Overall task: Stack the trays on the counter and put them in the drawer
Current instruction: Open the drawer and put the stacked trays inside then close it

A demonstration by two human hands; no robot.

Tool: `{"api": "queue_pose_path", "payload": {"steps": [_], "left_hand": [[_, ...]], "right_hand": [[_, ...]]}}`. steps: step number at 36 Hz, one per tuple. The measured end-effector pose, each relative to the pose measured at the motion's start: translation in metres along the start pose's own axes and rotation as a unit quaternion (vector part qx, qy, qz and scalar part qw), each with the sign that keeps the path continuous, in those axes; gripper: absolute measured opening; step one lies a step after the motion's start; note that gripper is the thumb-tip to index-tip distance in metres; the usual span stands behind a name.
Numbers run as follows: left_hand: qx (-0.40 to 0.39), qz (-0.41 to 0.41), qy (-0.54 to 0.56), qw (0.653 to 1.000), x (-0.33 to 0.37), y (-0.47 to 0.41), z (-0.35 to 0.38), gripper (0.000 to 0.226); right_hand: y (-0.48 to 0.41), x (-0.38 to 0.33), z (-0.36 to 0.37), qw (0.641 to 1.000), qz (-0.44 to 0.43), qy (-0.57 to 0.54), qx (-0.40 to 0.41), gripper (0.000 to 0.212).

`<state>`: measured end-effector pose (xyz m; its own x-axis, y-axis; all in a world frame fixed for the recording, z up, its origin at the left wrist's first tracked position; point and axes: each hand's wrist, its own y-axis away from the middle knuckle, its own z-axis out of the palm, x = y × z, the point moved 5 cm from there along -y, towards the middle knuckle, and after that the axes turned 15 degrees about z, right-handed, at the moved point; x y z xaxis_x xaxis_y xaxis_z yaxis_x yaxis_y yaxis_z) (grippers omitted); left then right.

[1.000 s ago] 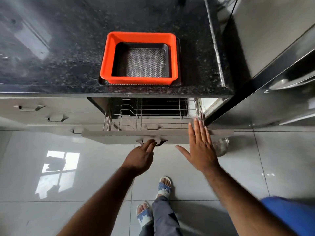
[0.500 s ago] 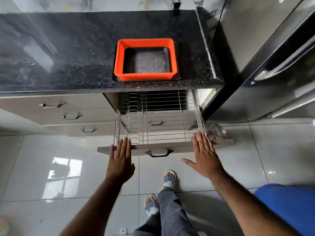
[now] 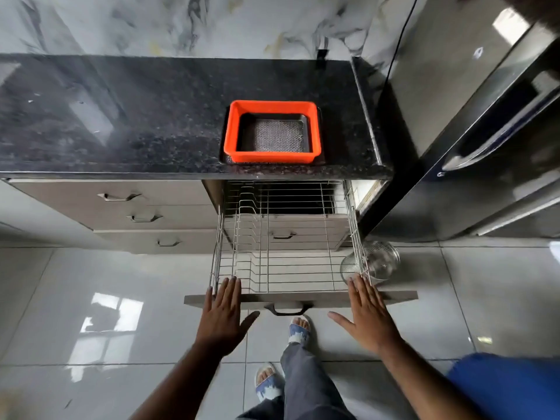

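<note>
While the drawer [image 3: 303, 299] is standing pulled far out from under the black granite counter [image 3: 151, 122], you are holding both hands flat above its front panel. Your left hand [image 3: 222, 318] is hovering palm down near the drawer's left front corner, fingers straight and pressed close together, thumb splayed out toward the drawer's dark handle [image 3: 287, 309]; its fingertips are reaching over the wire basket's [image 3: 281, 268] front rail. Your right hand [image 3: 368, 313] is mirroring it near the drawer's right front corner, fingers together, thumb spread inward toward the same handle. Neither hand is gripping anything, and I cannot tell whether the palms are touching the panel or floating just above it.

Directly behind the drawer, the trays are sitting on the counter near its front edge: an orange tray [image 3: 272, 156] is nesting inside a dark tray [image 3: 225, 160] whose rim is showing around it, and a smaller dark tray with a mesh base [image 3: 277, 135] is lying inside the orange one. The stack is well apart from both hands.

Just right of the drawer, a clear glass jar [image 3: 381, 262] is lying on the glossy floor, partly behind the basket's side rail.
</note>
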<state>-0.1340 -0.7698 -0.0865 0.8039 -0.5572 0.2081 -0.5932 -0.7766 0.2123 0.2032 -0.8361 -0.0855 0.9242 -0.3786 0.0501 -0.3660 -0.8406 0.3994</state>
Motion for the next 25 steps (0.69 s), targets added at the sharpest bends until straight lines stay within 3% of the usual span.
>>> {"api": "queue_pose_path", "payload": {"steps": [7,13,16,20,25], "left_hand": [[0.093,-0.025,0.050,0.994,-0.051,-0.087,-0.077,0.089],[0.174,-0.125,0.212,0.953,-0.115,-0.192,-0.162,0.079],[0.203,-0.170,0.219,0.939,-0.148,-0.240,-0.188,0.060],[0.202,-0.217,0.206,0.933,-0.189,-0.292,-0.209,0.041],[0.165,-0.261,0.188,0.932,-0.234,-0.343,-0.212,0.031]], "right_hand": [[-0.075,-0.010,-0.064,0.995,0.012,-0.101,0.014,0.115],[-0.187,-0.040,-0.159,0.981,0.018,-0.186,0.059,0.103],[-0.250,-0.057,-0.200,0.953,0.041,-0.293,0.066,0.085],[-0.324,-0.075,-0.238,0.873,0.111,-0.474,0.017,0.055],[-0.386,-0.086,-0.253,0.918,0.108,-0.383,-0.008,0.042]]}}
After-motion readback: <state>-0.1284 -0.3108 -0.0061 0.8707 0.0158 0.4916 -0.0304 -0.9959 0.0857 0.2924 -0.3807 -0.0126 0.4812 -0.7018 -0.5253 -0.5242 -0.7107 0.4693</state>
